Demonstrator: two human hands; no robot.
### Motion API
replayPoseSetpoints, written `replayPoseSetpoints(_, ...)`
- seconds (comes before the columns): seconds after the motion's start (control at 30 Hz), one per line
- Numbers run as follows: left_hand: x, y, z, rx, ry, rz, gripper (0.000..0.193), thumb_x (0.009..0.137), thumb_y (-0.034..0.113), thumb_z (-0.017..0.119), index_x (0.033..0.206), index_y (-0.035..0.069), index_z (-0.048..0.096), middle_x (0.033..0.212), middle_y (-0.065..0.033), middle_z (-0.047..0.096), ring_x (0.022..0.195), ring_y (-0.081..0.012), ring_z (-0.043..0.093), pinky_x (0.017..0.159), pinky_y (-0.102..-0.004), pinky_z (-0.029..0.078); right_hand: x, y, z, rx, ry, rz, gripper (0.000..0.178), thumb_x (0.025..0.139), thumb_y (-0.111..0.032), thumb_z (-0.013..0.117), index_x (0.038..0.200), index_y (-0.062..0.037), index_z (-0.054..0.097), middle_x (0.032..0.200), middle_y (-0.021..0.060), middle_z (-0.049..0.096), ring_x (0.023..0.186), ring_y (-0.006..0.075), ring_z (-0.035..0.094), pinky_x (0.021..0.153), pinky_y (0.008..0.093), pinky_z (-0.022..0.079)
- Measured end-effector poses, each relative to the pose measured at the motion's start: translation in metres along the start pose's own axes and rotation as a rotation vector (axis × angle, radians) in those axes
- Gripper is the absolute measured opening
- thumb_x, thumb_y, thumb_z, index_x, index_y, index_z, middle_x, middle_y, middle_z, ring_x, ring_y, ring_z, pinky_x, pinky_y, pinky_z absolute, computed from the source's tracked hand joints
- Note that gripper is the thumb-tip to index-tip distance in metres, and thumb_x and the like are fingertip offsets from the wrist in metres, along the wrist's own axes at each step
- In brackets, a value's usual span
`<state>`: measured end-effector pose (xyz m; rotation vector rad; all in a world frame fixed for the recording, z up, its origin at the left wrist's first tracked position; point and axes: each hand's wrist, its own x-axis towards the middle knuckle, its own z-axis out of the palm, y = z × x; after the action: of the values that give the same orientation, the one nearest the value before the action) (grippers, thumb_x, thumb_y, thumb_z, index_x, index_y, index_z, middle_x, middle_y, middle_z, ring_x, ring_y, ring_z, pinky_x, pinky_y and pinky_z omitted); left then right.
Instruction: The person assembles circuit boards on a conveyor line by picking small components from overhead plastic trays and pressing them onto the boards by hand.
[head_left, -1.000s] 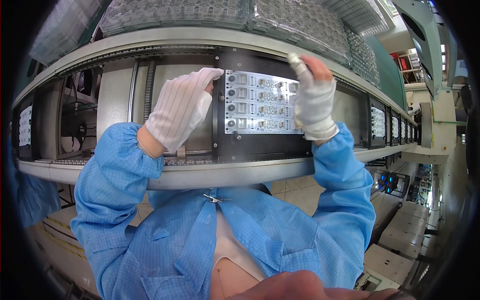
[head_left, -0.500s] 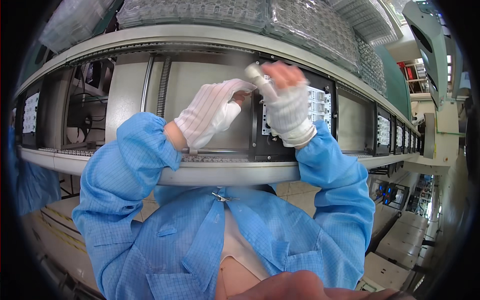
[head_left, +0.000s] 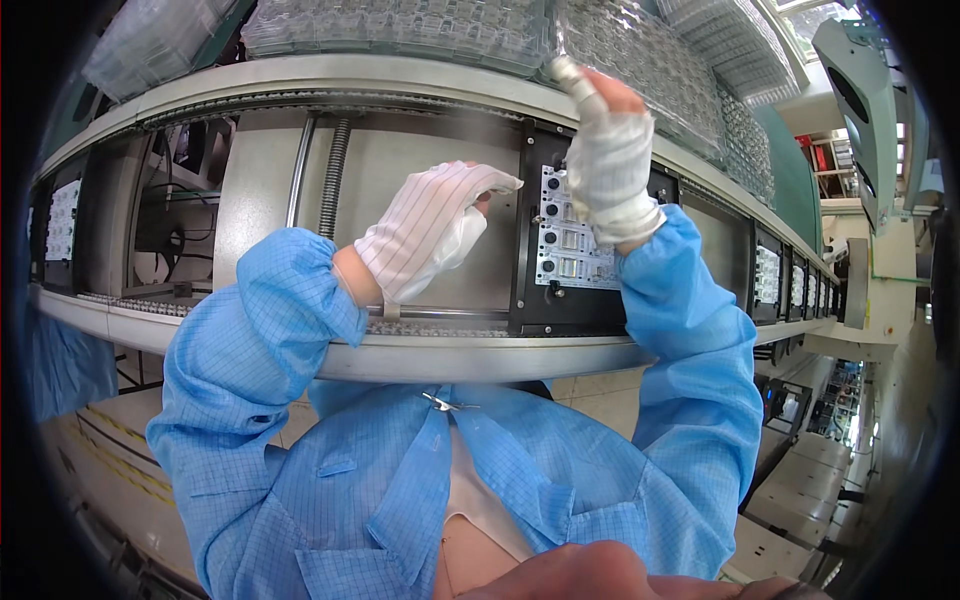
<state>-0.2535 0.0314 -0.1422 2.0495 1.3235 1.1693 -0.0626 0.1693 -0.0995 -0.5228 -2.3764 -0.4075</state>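
My left hand (head_left: 425, 225), in a white striped glove, hangs over the conveyor with its fingers curled and their tips drawn together. Anything they hold is hidden. Just right of its fingertips lies a black carrier plate (head_left: 527, 235) bearing a white circuit board (head_left: 580, 262) with rows of small parts. My right hand (head_left: 610, 165), in a similar glove with bare fingertips, reaches above the plate's far edge. Its thumb stretches out, apart from the other fingers, at the near edge of the clear plastic trays (head_left: 660, 75). No held thing shows there. The right hand partly covers the board.
More stacked clear trays (head_left: 400, 35) line the far side beyond the conveyor rail (head_left: 330, 75). A threaded rod (head_left: 328, 180) crosses the conveyor on the left. Other carriers with white boards (head_left: 767, 275) stand along the line to the right, and another board (head_left: 62, 222) at the far left.
My right hand has moved away from me and slightly right, from over the board to the trays, uncovering more of the board. My left hand has hardly moved. The view has shifted slightly.
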Motion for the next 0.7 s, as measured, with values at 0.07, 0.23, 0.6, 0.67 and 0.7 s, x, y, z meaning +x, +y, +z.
replayPoseSetpoints(0.07,0.000,0.000,0.000,0.020,0.004,0.031,0.031,0.085,0.005,0.059,0.116,0.006,0.063,0.096,-0.0172,0.066,0.090,-0.0381,0.062,0.082,-0.0464,0.051,0.004,0.007,0.008,-0.032,0.097,0.032,0.067,0.073,0.005,0.058,0.137,-0.0124,0.058,0.119,0.0115,0.062,0.106,0.0306,0.060,0.094,0.0464,0.048)
replayPoseSetpoints(0.23,0.000,-0.001,-0.001,0.019,-0.002,0.018,0.030,0.086,0.004,0.059,0.116,0.008,0.062,0.098,-0.0165,0.066,0.092,-0.0371,0.063,0.081,-0.0464,0.052,-0.003,0.001,0.012,-0.041,0.007,-0.027,0.062,0.075,0.004,0.061,0.134,-0.0159,0.061,0.117,0.0070,0.064,0.110,0.0297,0.059,0.096,0.0432,0.048)
replayPoseSetpoints(0.6,0.010,0.001,0.037,0.227,0.047,0.125,0.024,0.085,0.023,0.073,0.104,0.010,0.065,0.090,-0.0124,0.062,0.084,-0.0322,0.063,0.075,-0.0433,0.050,0.001,0.021,-0.018,-0.057,0.048,-0.010,0.073,0.070,0.007,0.062,0.139,-0.0175,0.058,0.119,0.0110,0.062,0.113,0.0298,0.058,0.101,0.0458,0.044)
replayPoseSetpoints(0.67,0.013,0.003,0.042,0.314,0.072,0.183,0.025,0.085,0.027,0.073,0.100,0.009,0.063,0.087,-0.0113,0.060,0.081,-0.0314,0.062,0.073,-0.0429,0.048,-0.010,0.026,-0.035,-0.023,0.203,0.223,0.074,0.072,0.009,0.063,0.141,-0.0157,0.057,0.119,0.0126,0.062,0.113,0.0316,0.058,0.099,0.0433,0.046)
replayPoseSetpoints(0.7,0.014,0.004,0.044,0.383,0.073,0.197,0.024,0.084,0.026,0.075,0.098,0.010,0.064,0.086,-0.0108,0.059,0.080,-0.0309,0.061,0.072,-0.0419,0.047,-0.021,0.028,-0.043,-0.024,0.209,0.226,0.074,0.072,0.009,0.063,0.141,-0.0157,0.057,0.119,0.0126,0.062,0.113,0.0316,0.058,0.099,0.0433,0.046)
